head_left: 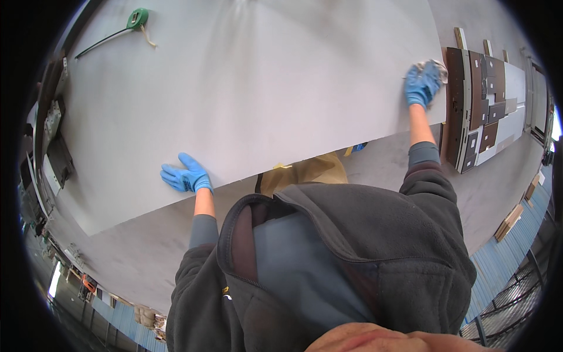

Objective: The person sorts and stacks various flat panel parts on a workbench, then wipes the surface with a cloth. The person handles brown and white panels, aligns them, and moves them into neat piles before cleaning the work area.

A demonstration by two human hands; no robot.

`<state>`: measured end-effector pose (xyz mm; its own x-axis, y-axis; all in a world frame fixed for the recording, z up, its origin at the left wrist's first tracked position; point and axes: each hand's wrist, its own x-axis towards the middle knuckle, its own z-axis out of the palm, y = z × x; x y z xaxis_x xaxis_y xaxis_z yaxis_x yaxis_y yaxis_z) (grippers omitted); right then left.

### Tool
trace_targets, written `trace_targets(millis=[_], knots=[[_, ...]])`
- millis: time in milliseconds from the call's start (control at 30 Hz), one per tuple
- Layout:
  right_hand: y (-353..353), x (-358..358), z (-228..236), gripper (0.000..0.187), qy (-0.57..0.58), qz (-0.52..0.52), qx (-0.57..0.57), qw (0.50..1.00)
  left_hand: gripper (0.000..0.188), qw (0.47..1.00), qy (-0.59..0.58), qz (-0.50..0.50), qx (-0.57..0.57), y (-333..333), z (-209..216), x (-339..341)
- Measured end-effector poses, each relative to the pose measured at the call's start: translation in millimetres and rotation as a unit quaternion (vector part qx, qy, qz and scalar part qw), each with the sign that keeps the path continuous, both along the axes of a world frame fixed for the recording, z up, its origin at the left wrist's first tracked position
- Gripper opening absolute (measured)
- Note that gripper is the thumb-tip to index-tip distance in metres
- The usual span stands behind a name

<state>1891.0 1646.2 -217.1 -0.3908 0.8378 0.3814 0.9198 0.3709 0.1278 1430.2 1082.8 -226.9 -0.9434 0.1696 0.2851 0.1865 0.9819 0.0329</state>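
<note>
A large pale grey panel (252,111) lies flat in front of me. My left hand (186,175), in a blue glove, rests on it near the close edge, fingers apart and nothing held. My right hand (423,85), gloved in the same blue, is stretched out to the panel's right edge. Beneath and around its fingers is a crumpled whitish rag (440,70), pressed against the surface; the palm side is hidden.
A green tape measure (138,19) with a light strap lies on the panel at the far left. Beyond the right edge stands a stack of brown, black and white boards (487,100). Wood pieces (509,223) lie at the lower right. Metal parts (56,120) line the left side.
</note>
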Motion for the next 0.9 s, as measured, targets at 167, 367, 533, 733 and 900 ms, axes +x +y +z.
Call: trace_targets(millis=[167,367,533,733,900], knots=[[-230,-193,11,0.048,0.114,0.339,-0.148,0.922,0.082,1.000,-0.022,0.010,0.000,0,1,0],[-425,-296,32,0.039,0.265,0.530,-0.255,0.764,0.080,0.999,-0.006,0.003,0.037,-5,3,2],[-298,-200,6,0.052,0.141,0.373,-0.195,0.896,0.075,0.998,0.014,-0.026,0.047,-8,4,2],[-72,35,13,0.056,0.078,0.082,-0.043,0.993,0.074,0.998,-0.006,-0.020,0.054,-2,10,1],[-22,66,-5,0.064,0.043,-0.209,-0.012,0.977,0.071,0.999,0.015,-0.024,0.039,-1,8,0]])
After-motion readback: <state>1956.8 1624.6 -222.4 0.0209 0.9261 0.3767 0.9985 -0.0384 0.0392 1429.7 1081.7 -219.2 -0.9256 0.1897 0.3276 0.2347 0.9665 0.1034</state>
